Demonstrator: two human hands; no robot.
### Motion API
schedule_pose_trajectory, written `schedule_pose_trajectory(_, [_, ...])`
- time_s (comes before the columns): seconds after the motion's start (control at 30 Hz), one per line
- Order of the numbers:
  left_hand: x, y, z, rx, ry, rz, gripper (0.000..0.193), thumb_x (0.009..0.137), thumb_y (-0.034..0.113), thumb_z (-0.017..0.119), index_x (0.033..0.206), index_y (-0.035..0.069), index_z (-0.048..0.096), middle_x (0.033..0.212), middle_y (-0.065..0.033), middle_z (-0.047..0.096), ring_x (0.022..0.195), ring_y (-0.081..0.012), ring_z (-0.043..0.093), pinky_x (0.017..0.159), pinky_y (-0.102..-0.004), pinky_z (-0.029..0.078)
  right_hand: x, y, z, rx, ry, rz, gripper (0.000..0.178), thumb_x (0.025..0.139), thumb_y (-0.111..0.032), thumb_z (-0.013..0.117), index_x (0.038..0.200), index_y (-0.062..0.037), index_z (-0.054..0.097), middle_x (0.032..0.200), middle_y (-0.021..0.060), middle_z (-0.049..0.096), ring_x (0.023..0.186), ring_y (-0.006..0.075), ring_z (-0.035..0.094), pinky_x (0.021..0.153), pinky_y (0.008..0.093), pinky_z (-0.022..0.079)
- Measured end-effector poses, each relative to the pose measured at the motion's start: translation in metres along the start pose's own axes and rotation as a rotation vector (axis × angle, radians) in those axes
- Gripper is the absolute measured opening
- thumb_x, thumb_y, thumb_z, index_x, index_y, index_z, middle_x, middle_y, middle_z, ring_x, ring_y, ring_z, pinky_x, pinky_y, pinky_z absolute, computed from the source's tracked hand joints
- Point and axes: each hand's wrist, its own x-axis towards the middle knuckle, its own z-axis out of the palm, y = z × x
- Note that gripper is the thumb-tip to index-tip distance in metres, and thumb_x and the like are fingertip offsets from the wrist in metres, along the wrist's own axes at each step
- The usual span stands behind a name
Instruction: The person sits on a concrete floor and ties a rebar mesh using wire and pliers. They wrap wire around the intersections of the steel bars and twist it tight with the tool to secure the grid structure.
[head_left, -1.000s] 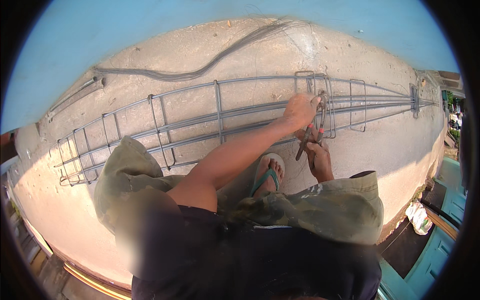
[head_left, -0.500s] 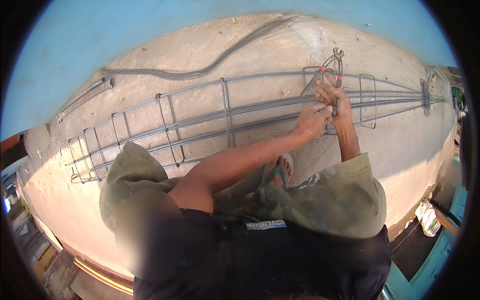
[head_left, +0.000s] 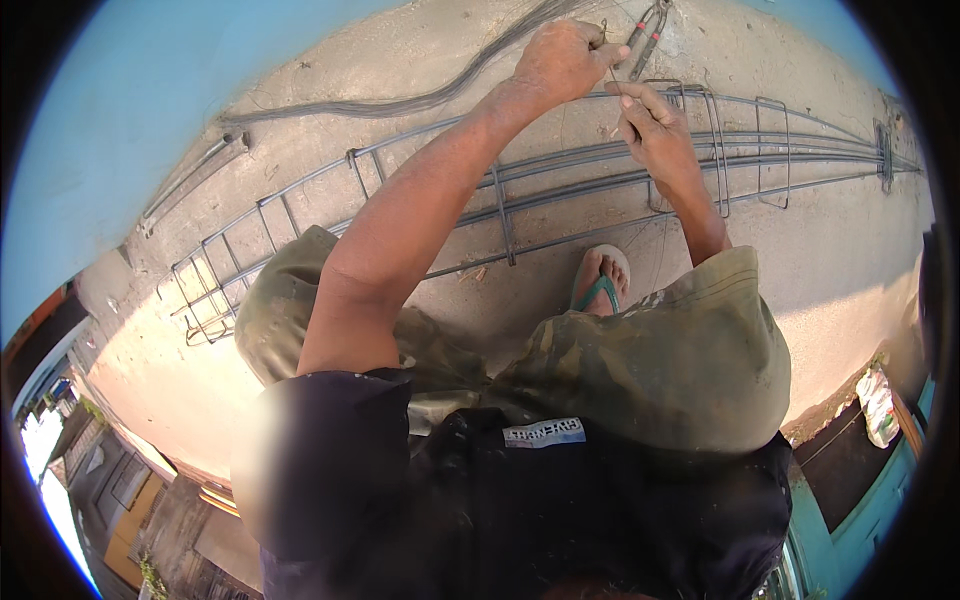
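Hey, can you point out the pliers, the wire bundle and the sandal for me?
Pliers (head_left: 647, 56): head view, on the right-hand handle.
Wire bundle (head_left: 440, 96): head view, on its curved middle stretch.
Sandal (head_left: 606, 284): head view, on the teal strap.

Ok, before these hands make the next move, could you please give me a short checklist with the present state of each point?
1. Pincers out of the right hand: ok, lying beyond the rebar cage.
2. Left hand closed on the thin wire: ok, fingers pinched together.
3. Right hand gripping that wire: cannot tell, its fingertips are near, but the wire is too fine.
4. Foot in flip-flop clear of the bars: ok, on the near side.
5. Stirrups all fastened to the long bars: cannot tell, joints too small.
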Motion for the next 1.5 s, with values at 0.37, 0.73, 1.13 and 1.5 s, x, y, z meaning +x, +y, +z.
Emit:
schedule_pose_trajectory(0.37, [-0.050, 0.039, -0.021, -0.347, -0.854, -0.297, 0.052, 0.092, 0.046, 0.065, 0.091, -0.006, 0.070, 0.075, -0.0116, 0.068, 0.066, -0.0185, 0.068, 0.053, -0.0319, 0.051, -0.101, -0.008, -0.023, -0.371, 0.116, 0.139, 0.025, 0.099, -0.014, 0.052, 0.117, -0.0047, 0.067, 0.064, -0.0022, 0.045, 0.058, 0.0087, 0.041, 0.053, 0.0274, 0.035])
schedule_pose_trajectory(0.73, [-0.242, -0.072, 0.025, 0.152, -0.791, -0.136, 0.052, 0.094, 0.042, 0.063, 0.104, -0.009, 0.063, 0.085, -0.0223, 0.069, 0.080, -0.0370, 0.069, 0.077, -0.0459, 0.055, -0.255, 0.117, 0.064, 0.625, 0.425, 0.791, 0.012, 0.099, -0.014, 0.048, 0.108, -0.0064, 0.053, 0.063, -0.0011, 0.043, 0.044, 0.0081, 0.031, 0.039, 0.0262, 0.024])
schedule_pose_trajectory(1.13, [-0.274, -0.081, 0.055, -0.141, -0.439, -0.017, 0.040, 0.091, 0.036, 0.068, 0.087, -0.003, 0.062, 0.073, -0.0219, 0.061, 0.066, -0.0376, 0.063, 0.060, -0.0468, 0.047, -0.179, 0.164, 0.152, 0.966, 0.425, 0.647, 0.013, 0.098, -0.006, 0.042, 0.102, -0.0063, 0.054, 0.083, 0.0027, 0.055, 0.058, 0.0084, 0.043, 0.048, 0.0234, 0.035])
schedule_pose_trajectory(1.5, [-0.266, -0.051, 0.046, -0.044, -0.561, -0.167, 0.038, 0.094, 0.035, 0.062, 0.092, -0.003, 0.060, 0.089, -0.0272, 0.064, 0.088, -0.0466, 0.062, 0.075, -0.0529, 0.049, -0.153, 0.187, 0.176, 0.202, 0.471, 0.454, 0.020, 0.091, -0.007, 0.055, 0.103, 0.0059, 0.064, 0.091, 0.0173, 0.068, 0.083, 0.0237, 0.063, 0.077, 0.0357, 0.049])
